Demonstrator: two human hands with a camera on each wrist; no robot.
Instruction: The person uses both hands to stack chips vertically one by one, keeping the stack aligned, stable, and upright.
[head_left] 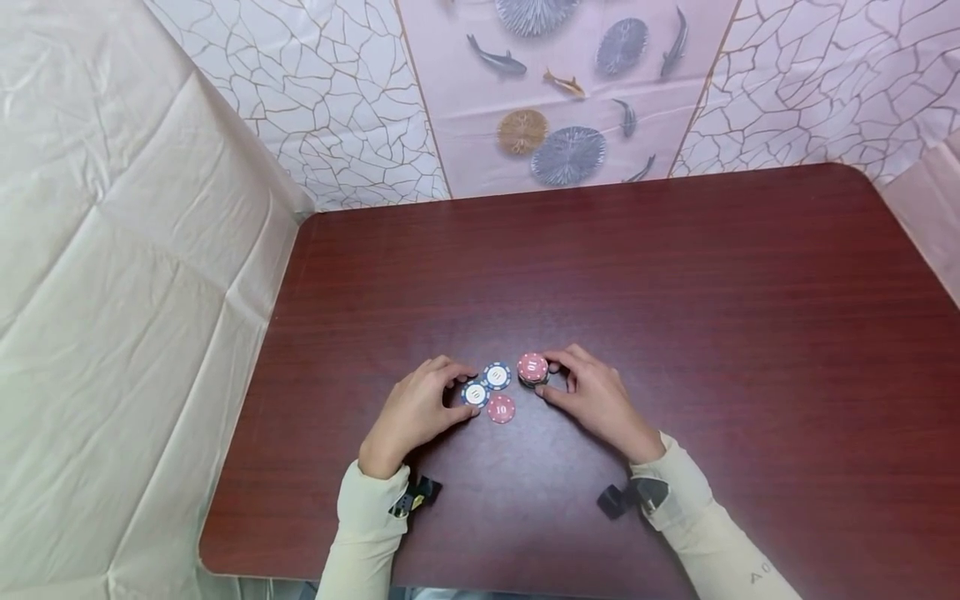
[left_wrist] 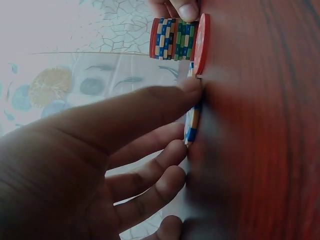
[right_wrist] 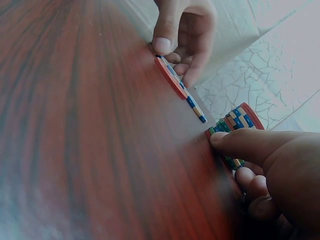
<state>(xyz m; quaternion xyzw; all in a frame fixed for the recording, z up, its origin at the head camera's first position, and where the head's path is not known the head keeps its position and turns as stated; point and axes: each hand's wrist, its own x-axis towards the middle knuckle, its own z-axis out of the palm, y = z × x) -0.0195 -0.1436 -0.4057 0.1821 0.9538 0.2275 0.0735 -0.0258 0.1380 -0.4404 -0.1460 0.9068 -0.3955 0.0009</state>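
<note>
My left hand holds a blue-and-white poker chip flat on the table, with thumb and fingers at opposite edges. A second blue-and-white chip lies against it on the upper right. Just below these is a red chip marked 10, lying flat. To the right, my right hand grips a stack of poker chips between thumb and fingers. Red tops the stack; the left wrist view shows blue, green and red edges in the upright stack. Its lower far side is partly hidden by fingers in the right wrist view.
The dark red wooden table extends around both hands. A patterned cloth hangs behind its far edge, and a pale sheet hangs along the left side. Each wrist wears a strap with a small black device.
</note>
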